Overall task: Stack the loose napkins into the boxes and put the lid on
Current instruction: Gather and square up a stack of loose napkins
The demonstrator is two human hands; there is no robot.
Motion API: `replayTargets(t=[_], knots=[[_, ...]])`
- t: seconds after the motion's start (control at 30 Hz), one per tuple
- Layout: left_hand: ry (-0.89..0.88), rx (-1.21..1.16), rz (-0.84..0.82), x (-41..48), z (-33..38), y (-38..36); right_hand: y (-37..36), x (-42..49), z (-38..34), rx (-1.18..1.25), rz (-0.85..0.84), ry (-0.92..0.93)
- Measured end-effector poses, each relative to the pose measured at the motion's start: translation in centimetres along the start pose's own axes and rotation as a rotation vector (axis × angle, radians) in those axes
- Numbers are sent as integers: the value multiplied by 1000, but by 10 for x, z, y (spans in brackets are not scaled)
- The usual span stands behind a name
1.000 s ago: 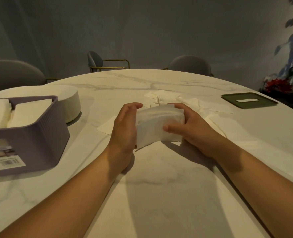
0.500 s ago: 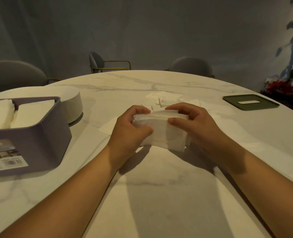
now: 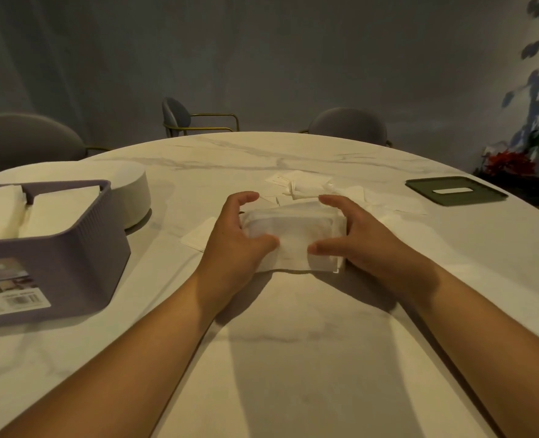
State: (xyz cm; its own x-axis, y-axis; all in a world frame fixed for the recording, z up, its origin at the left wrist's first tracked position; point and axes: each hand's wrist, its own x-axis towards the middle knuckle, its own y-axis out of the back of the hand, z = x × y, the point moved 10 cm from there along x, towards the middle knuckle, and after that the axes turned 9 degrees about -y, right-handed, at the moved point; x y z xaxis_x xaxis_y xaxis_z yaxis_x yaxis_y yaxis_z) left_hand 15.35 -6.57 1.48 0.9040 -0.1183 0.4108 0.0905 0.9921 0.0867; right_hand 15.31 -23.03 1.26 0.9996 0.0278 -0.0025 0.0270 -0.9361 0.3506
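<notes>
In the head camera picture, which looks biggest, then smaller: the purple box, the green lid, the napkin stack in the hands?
1. purple box, though it sits nearer the camera
2. napkin stack and green lid look alike; unsure

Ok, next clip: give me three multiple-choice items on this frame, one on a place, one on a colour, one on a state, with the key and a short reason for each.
1. Where does the purple box stand relative to the person?
A. On the table's left side
B. On the table's right edge
C. On a chair

2. What colour is the flat lid lying on the table at far right?
A. Red
B. Dark green
C. White

3. How is the napkin stack held?
A. Left hand alone
B. Lying untouched
C. Between both hands

Key: 1 A, the box sits left of the left hand. 2 B, the lid is dark green with a pale slot. 3 C, the left hand and right hand press the stack's two sides, thumbs in front.
</notes>
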Motion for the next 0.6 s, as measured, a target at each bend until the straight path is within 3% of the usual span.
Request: replayTargets(t=[0.1,0.17,0.23,0.37,0.5,0.6], knots=[[148,-208,36,-4,-13,-2,5,-4,2,354,-18,-57],[266,-376,-16,-10,-20,-15,3,-8,4,539,-15,-101],[305,-379,-115,-14,-19,-25,3,-11,4,607,29,-108],[274,-274,-211,-18,-10,-33,12,-20,-15,476,198,21],[202,-193,-172,-19,3,-35,7,-35,-47,343,236,210],[142,-139,-147,-20,12,-37,0,-36,-52,266,239,226]])
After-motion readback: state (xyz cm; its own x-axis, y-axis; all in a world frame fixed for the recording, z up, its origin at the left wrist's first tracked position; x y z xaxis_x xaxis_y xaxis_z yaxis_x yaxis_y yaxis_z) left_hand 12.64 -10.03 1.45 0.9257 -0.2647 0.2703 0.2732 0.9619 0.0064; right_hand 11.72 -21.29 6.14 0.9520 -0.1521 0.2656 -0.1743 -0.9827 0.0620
